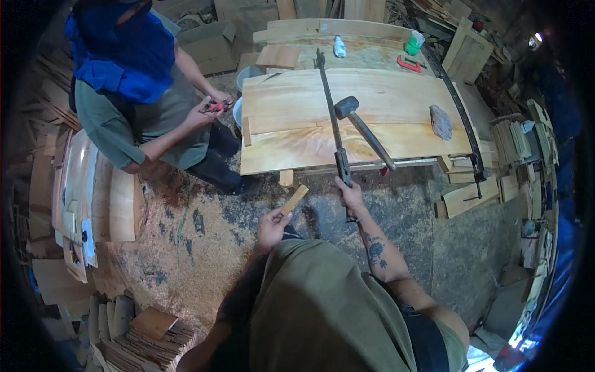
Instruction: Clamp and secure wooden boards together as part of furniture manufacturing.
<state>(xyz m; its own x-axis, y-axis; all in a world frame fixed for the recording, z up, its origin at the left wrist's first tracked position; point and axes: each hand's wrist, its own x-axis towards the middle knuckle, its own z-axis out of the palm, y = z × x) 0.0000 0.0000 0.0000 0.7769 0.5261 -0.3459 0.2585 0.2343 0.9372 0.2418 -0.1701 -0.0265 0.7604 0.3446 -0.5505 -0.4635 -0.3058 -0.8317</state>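
My left hand (271, 228) pinches a short flat strip of wood (294, 200), held in front of the workbench. My right hand (351, 197) is closed around the near end of a long metal bar clamp (328, 93), which lies across the wide wooden panel (282, 149) toward its far edge. Just right of the clamp, a mallet (368, 136) with a dark head rests on the panel, its handle slanting toward me. A second long bar clamp (462, 111) runs along the right end of the panel.
At left a person (167, 118) holds a small red and black tool (215, 107). A stone-like lump (440, 122), white bottle (339, 47), green container (412, 44) and red C-clamp (409, 64) are on the bench. Sawdust covers the floor (204, 248); wood stacks (142, 338) stand around.
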